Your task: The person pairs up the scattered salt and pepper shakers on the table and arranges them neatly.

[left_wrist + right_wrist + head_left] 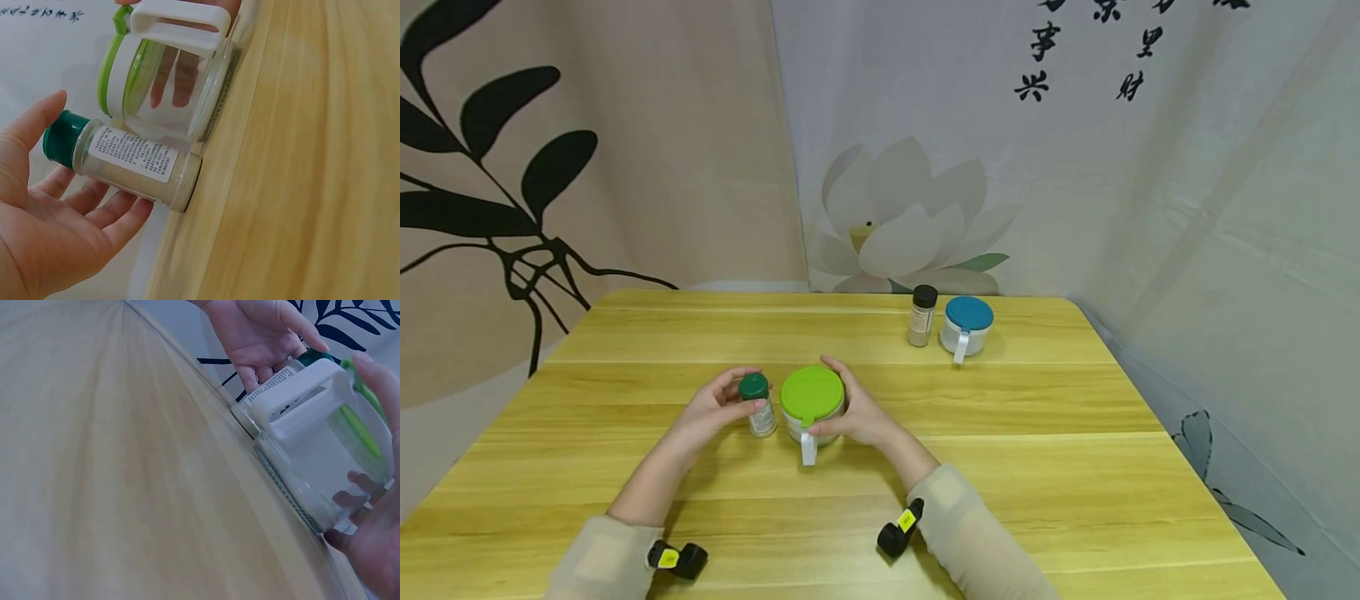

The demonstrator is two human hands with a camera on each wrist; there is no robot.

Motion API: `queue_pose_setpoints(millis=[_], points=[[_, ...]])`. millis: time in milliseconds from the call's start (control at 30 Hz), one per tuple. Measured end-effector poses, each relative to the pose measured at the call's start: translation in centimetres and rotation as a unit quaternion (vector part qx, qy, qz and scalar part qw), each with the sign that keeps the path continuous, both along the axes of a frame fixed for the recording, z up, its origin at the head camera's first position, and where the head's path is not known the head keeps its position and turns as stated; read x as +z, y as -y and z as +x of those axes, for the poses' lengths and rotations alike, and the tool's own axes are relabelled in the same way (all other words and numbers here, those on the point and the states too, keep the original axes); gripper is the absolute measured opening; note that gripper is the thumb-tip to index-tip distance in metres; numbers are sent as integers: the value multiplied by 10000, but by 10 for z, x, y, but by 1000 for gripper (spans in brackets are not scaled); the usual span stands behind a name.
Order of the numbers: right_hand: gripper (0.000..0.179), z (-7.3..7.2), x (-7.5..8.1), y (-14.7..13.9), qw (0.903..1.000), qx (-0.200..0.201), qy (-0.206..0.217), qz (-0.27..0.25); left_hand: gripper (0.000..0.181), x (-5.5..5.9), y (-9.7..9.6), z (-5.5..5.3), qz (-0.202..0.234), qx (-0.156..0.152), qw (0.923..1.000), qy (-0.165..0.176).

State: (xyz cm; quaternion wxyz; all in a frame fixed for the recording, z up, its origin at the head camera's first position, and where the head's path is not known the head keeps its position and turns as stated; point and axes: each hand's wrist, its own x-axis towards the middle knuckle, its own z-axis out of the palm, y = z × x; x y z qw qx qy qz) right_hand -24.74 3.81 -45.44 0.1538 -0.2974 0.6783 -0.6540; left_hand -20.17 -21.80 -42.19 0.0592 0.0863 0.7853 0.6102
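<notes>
My left hand [725, 406] is around a small clear spice jar [131, 159] with a dark green cap, pale powder inside and a printed white label. The thumb lies by the cap and the fingers run behind the jar. Just right of it stands a clear glass pot [169, 87] with a bright green lid [812, 393] and a white handle [808, 448] facing me. My right hand [859, 412] holds this pot from its right side, thumb near the handle and fingers behind the glass. Both containers stand upright, close together on the table.
Farther back on the wooden table [1037, 500] stand a spice jar with a black cap [922, 317] and a pot with a blue lid [967, 325] and white handle. A printed curtain [925, 100] hangs behind the table's far edge.
</notes>
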Motion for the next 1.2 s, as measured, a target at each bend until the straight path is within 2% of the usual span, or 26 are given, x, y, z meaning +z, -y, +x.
queue_pose_setpoints(millis=[200, 367, 633, 900, 1200], points=[[103, 0, 0, 0, 9997, 31, -71, -230, 64, 1, 1, 0, -27, 33, 10000, 13], [100, 1, 2, -2, 9994, 40, -113, -335, 65, 2, 1, 0, 72, -94, 9999, -62], [108, 0, 5, -5, 9993, 41, -192, -324, 63, 3, 2, -2, 198, -196, 9992, -291], [109, 16, 33, -10, 9991, -40, -386, -178, 60, 7, 1, -4, 313, -329, 9979, -462], [108, 19, 40, -14, 9990, -116, -422, -105, 59, 10, 0, -5, 439, -299, 9972, -521]])
